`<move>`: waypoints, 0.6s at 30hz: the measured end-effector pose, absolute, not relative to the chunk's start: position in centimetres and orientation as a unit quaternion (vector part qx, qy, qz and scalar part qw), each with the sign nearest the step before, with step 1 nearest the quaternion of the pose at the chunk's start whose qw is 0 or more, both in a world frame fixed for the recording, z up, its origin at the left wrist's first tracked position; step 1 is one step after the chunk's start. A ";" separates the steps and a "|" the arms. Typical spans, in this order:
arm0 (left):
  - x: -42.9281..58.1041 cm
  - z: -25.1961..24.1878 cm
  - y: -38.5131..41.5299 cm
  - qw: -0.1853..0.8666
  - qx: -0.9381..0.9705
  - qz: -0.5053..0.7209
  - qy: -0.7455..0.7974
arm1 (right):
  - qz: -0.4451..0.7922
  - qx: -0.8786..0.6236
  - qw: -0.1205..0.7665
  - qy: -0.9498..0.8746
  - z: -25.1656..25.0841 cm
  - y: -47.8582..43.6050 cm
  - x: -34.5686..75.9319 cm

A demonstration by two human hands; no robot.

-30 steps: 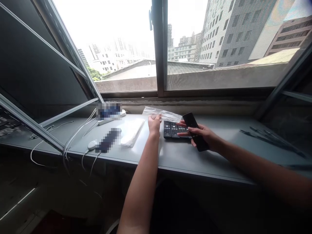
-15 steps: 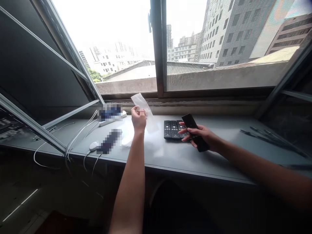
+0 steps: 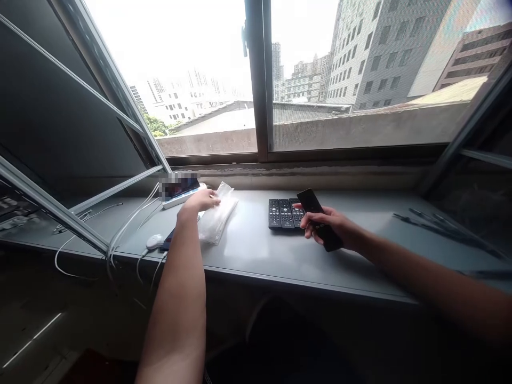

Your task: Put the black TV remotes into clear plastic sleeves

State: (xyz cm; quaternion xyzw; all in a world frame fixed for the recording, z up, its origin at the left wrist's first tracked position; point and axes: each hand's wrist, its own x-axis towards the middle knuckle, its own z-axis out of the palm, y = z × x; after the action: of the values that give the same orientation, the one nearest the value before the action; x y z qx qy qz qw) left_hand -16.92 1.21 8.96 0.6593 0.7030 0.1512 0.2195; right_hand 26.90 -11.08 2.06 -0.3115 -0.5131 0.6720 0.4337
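My left hand (image 3: 202,200) rests over a stack of clear plastic bags (image 3: 216,224), its fingers stretched out on the upper part. One bag's crumpled corner rises just beyond the fingertips; my thumb is hidden. In my right hand (image 3: 330,221) is a black remote control (image 3: 311,201), held tilted above the desk with its plain back mostly towards me. Just left of and behind that hand, several black remote controls (image 3: 285,214) lie side by side with their buttons up, the rightmost partly covered by my fingers.
Left of the bags, a phone lies partly behind my forearm beside a white round charger (image 3: 154,242). A white power strip (image 3: 176,200) with a blurred device on it stands farther back. White cables (image 3: 130,224) hang over the desk edge. Metal frames (image 3: 120,186) flank the desk; dark rods (image 3: 436,224) lie right.
My left hand has moved left and down from mid-air, where it held up a plastic bag, onto the bag stack. My right hand keeps the remote control, its fingers closed a little more.
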 end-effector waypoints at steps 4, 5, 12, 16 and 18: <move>-16.7 8.4 1.3 0.173 0.648 0.118 0.732 | 0.672 -0.303 0.438 -0.515 2.0 -11.0 27.0; -16.3 8.4 1.2 0.152 0.644 0.112 0.742 | 0.671 -0.302 0.441 -0.513 2.0 -11.0 27.0; -12.4 7.0 0.8 0.128 0.621 0.060 0.771 | 0.674 -0.301 0.445 -0.507 2.0 -11.0 27.1; -10.7 6.1 1.1 0.124 0.625 0.036 0.770 | 0.674 -0.296 0.448 -0.507 2.1 -11.1 27.0; -10.1 6.1 1.1 0.119 0.617 0.032 0.777 | 0.674 -0.296 0.449 -0.506 2.2 -11.1 26.9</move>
State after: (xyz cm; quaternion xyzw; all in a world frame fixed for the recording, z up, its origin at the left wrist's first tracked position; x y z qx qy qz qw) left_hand -10.12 1.10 6.05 0.6173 0.7769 0.0316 0.1195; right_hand 26.92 -11.14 2.15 -0.2958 -0.5063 0.6744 0.4487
